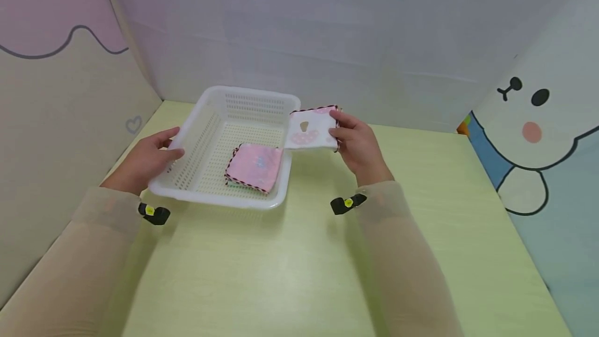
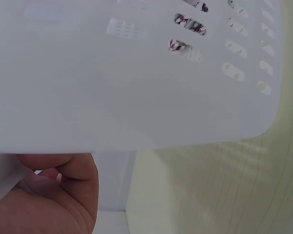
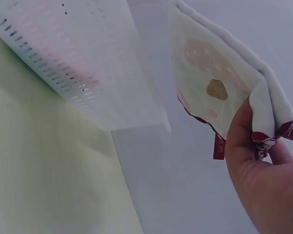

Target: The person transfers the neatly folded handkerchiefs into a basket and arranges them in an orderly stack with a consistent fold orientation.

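Note:
A white perforated plastic basket sits on the table, its left rim gripped by my left hand. Inside it, toward the front right, lies a folded pink cloth with a dark striped edge. My right hand pinches the right side of a folded white cloth printed with pink shapes and a tan patch. That cloth is held up at the basket's right rim. In the right wrist view the white cloth shows its folded layers between thumb and fingers, with a small red tag hanging below.
The pale yellow-green table meets a white back wall just behind the basket. On the left stands a side panel, and on the right a panel with a cartoon drawing.

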Available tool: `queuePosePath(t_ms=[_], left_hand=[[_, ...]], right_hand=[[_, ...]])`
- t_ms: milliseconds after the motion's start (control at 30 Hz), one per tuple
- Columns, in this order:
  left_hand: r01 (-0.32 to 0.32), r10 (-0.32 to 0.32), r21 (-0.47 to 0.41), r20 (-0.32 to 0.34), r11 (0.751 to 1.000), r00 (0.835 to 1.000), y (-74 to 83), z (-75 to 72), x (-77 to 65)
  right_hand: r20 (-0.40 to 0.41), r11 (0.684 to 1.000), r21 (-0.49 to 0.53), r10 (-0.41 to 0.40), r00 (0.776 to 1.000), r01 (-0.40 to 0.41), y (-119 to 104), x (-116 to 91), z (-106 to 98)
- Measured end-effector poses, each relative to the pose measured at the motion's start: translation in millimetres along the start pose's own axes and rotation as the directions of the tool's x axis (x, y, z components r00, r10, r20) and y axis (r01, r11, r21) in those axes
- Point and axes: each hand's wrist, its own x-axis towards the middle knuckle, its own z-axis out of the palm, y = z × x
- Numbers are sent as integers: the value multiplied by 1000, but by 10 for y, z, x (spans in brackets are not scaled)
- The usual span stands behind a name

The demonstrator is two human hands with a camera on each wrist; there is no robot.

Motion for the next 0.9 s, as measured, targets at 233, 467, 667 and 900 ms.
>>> queuePosePath(t_ms=[233,467,667,900], left_hand=[[-1,1,-2,0,1000,1000,2,2,-1],[-2,2,-9,2,1000,1000,-33,-1,25],[-6,6,-2,2,1000,1000,-31,-6,21],[-6,6,5,11,1000,1000,-20,-26,1]], right_hand=[[29,1000,2,-9,1000,9,26,18,201],[59,1000,-5,-15,998,15,10,37,357],[63,999,-30,-15,998,17,-14,45,445],[64,999,-43,3,998,-1,6,80,561]])
